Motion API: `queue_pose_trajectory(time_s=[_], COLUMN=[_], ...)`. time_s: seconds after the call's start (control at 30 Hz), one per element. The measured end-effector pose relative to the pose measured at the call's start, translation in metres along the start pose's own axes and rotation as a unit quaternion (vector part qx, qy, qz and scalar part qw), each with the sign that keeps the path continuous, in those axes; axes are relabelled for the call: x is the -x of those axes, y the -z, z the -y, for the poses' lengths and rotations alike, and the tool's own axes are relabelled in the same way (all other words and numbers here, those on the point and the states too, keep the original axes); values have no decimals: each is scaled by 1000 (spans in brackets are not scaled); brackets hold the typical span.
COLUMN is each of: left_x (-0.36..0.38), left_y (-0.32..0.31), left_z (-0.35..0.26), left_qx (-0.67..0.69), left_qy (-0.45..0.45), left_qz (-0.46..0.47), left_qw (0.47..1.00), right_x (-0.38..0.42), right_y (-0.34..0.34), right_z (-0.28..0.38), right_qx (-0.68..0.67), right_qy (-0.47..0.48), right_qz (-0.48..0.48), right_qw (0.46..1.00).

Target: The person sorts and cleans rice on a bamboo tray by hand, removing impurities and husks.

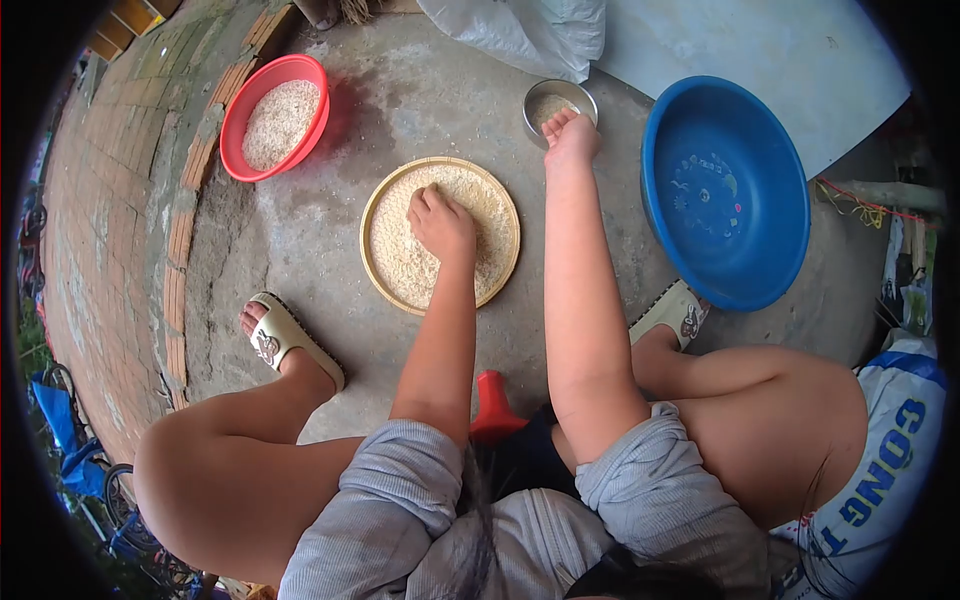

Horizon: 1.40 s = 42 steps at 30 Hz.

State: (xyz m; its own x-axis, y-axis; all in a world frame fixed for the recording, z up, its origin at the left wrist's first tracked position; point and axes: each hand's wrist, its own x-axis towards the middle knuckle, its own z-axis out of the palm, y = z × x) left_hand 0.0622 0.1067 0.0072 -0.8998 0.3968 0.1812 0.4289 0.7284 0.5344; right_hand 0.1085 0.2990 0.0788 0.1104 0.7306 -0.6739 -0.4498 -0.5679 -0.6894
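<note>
A round woven bamboo tray (373,268) sits on the floor between my feet, covered in pale grains (400,262) that look like rice. My left hand (441,224) rests on the grains with its fingers bent downward; the fingertips and anything in them are hidden. My right hand (571,135) is held over the near rim of a small metal bowl (590,104), its fingers curled in. What it holds, if anything, is too small to make out. Some grain (548,106) lies inside the bowl.
A red basin (228,140) of whitish grain stands at the far left. On the right is a large blue basin (725,265). A white sack (540,40) and a pale board (760,60) lie at the back. A printed sack (880,470) is beside my right leg.
</note>
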Motion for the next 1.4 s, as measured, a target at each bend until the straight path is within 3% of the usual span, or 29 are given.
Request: queue_pose_trajectory(time_s=[0.07, 0.13, 0.17, 0.2, 0.27, 0.3, 0.33, 0.43, 0.53, 0.63, 0.7, 0.83, 0.9, 1.03, 1.07, 1.13, 1.27, 1.3, 1.37, 1.4], left_x=[10, 19, 23, 23, 23, 23, 23, 24, 23, 23, 24, 26, 24, 2, -6, -24, -26, -25, -24, -25], left_y=[-7, -23, -24, -26, -30, -30, -31, -32, -34, -39, -41, -31, -28, -10, -1, 15, 53, 58, 64, 59], left_z=[-8, -11, -13, -15, -16, -17, -19, -20, -22, -18, -13, -13, -8, 4, 9, 21, 51, 59, 72, 80], left_qx=[-10, -62, -79, -76, -100, -104, -105, -133, -129, -112, -103, -69, -44, 44, 48, 106, -87, -79, -93, -86], left_qy=[16, 3, 12, 11, 25, 35, 35, 46, 51, 52, 55, 44, 13, 52, 48, 125, 229, 225, 246, 240], left_qz=[34, -19, 17, 17, 27, 43, 47, 50, 46, 21, 21, 19, -21, 4, 0, 5, -92, -97, -17, -21], left_qw=[999, 998, 997, 997, 994, 993, 993, 989, 989, 992, 993, 997, 999, 998, 998, 986, 965, 966, 965, 967], right_x=[-22, -20, -6, -8, -14, -12, -10, 6, 19, 21, 29, 33, 35, 42, 47, 57, 55, 52, 42, 33], right_y=[-2, -9, -11, -10, -9, -11, -8, 8, 25, 58, 88, 107, 109, 131, 134, 137, 145, 147, 149, 150], right_z=[0, 7, 20, 16, 6, -1, -6, -27, -55, -94, -115, -121, -116, -119, -117, -114, -112, -113, -119, -126], right_qx=[22, 191, 280, 280, 382, 362, 364, 339, 352, 365, 523, 530, 563, 603, 599, 627, 575, 581, 557, 551], right_qy=[35, 97, 18, 21, 156, 234, 231, 507, 546, 539, 497, 504, 443, 441, 446, 390, 385, 366, 354, 361], right_qz=[29, 115, 115, 114, 111, 83, 81, -49, -17, 39, 24, 11, 109, 158, 157, 149, 174, 165, 152, 149], right_qw=[999, 970, 953, 953, 904, 899, 899, 791, 760, 758, 692, 682, 689, 646, 647, 658, 700, 708, 736, 737])
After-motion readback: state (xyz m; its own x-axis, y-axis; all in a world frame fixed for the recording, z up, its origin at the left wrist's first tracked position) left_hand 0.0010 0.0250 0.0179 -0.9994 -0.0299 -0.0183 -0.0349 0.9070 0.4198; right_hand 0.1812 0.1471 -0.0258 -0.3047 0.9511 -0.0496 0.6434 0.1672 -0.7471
